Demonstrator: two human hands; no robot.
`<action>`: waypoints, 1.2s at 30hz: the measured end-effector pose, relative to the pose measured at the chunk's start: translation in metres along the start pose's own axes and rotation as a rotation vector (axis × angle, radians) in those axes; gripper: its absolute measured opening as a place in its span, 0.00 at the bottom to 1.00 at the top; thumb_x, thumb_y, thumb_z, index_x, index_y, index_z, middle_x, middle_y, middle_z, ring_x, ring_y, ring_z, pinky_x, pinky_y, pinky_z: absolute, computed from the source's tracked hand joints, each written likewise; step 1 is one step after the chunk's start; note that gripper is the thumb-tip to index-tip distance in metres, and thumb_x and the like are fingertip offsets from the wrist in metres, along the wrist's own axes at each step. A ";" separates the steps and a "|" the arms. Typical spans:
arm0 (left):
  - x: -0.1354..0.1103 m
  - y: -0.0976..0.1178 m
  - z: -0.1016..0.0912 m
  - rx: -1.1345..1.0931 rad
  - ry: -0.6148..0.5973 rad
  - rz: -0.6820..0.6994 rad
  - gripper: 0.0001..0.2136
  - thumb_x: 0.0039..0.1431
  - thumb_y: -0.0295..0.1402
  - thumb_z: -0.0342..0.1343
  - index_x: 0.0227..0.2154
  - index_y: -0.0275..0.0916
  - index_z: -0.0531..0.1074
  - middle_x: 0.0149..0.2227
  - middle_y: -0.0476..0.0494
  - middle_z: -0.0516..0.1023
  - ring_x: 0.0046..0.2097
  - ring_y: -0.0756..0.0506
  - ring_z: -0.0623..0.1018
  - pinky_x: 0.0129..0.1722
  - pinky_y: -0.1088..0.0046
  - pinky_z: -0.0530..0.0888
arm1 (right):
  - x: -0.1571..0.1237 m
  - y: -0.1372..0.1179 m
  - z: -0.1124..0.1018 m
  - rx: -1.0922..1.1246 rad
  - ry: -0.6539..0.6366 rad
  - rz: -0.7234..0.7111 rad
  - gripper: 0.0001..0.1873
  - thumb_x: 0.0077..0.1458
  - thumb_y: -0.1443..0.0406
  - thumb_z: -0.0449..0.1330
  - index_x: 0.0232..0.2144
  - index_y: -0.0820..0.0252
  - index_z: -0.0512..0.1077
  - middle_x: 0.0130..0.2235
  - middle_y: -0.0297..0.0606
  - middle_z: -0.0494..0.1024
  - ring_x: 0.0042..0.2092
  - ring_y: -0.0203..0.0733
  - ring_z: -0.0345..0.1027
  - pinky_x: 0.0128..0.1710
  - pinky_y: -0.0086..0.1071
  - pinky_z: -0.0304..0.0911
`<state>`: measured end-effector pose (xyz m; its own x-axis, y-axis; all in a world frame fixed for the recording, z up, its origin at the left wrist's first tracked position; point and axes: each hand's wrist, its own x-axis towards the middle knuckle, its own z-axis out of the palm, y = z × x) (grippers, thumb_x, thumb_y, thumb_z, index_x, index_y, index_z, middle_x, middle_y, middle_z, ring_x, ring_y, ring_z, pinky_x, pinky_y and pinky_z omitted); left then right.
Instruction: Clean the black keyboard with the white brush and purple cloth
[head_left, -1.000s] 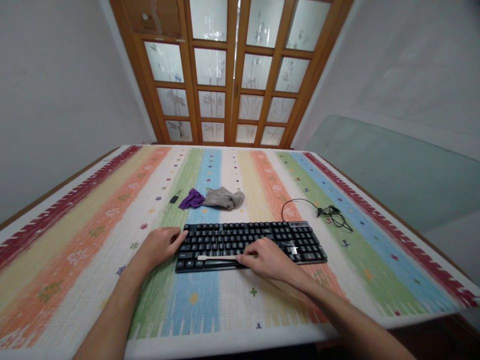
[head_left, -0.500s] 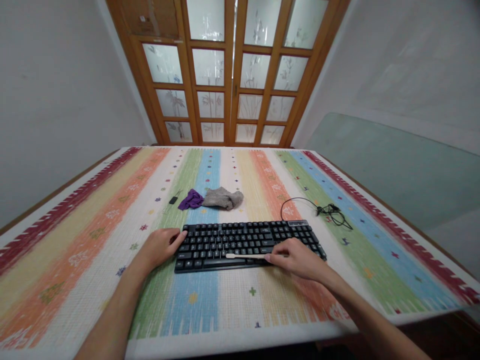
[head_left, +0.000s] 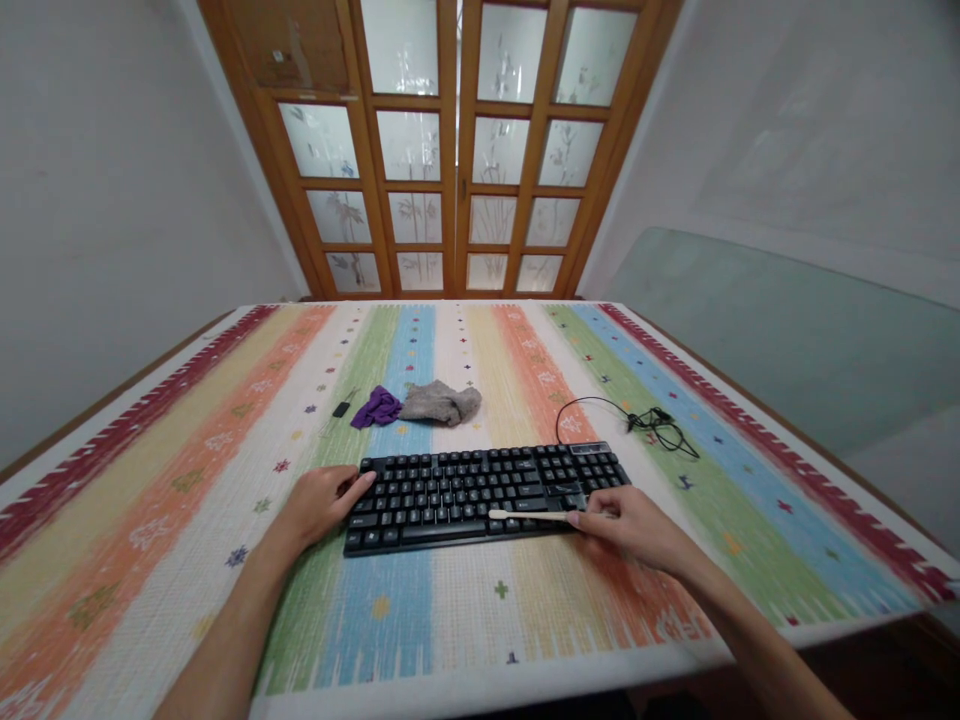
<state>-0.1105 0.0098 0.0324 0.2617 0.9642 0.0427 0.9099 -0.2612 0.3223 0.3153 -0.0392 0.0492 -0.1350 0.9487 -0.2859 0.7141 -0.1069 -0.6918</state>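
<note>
A black keyboard (head_left: 450, 500) lies flat on the striped tablecloth in front of me. Its left end is gripped by my left hand (head_left: 319, 508), thumb on the upper left keys and fingers curled at the side edge. My right hand (head_left: 626, 525) pinches the handle of a slim pale toothbrush (head_left: 532, 516) over the lower right part of the keyboard. The brush's head points left and lies at the lower rows of keys, near the right end of the space bar. Whether its bristles touch the keys I cannot tell.
Behind the keyboard lie a purple cloth (head_left: 376, 408), a grey cloth (head_left: 442, 403) and a small black object (head_left: 341, 409). The keyboard's bundled cable (head_left: 660, 425) rests at the right. Wooden doors with glass panes (head_left: 416, 145) stand beyond the table.
My right hand has moved to the right along the keyboard, taking the toothbrush with it. My left hand keeps its hold on the keyboard's left end. The camera view has shifted slightly.
</note>
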 end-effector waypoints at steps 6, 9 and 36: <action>0.001 0.000 0.002 -0.006 0.018 -0.011 0.24 0.63 0.53 0.37 0.17 0.43 0.59 0.21 0.45 0.71 0.25 0.44 0.72 0.30 0.69 0.63 | -0.004 0.016 -0.005 0.078 0.121 0.049 0.24 0.46 0.46 0.62 0.19 0.59 0.68 0.18 0.33 0.68 0.21 0.35 0.59 0.21 0.28 0.49; 0.002 -0.001 0.004 -0.025 0.015 -0.020 0.25 0.62 0.54 0.37 0.17 0.43 0.58 0.21 0.45 0.71 0.25 0.45 0.71 0.30 0.69 0.63 | -0.004 0.026 -0.008 0.075 0.166 0.056 0.24 0.45 0.45 0.63 0.19 0.59 0.69 0.17 0.32 0.68 0.21 0.35 0.59 0.21 0.29 0.50; 0.004 -0.004 0.002 -0.027 -0.016 -0.046 0.27 0.61 0.54 0.38 0.20 0.42 0.69 0.26 0.42 0.79 0.30 0.42 0.77 0.33 0.69 0.67 | -0.014 0.058 -0.033 0.111 0.345 0.030 0.21 0.45 0.46 0.59 0.20 0.58 0.73 0.20 0.33 0.68 0.25 0.38 0.58 0.25 0.31 0.52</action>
<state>-0.1124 0.0147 0.0297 0.2254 0.9742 0.0119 0.9120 -0.2153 0.3493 0.3814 -0.0490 0.0349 0.1383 0.9872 -0.0794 0.6326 -0.1497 -0.7599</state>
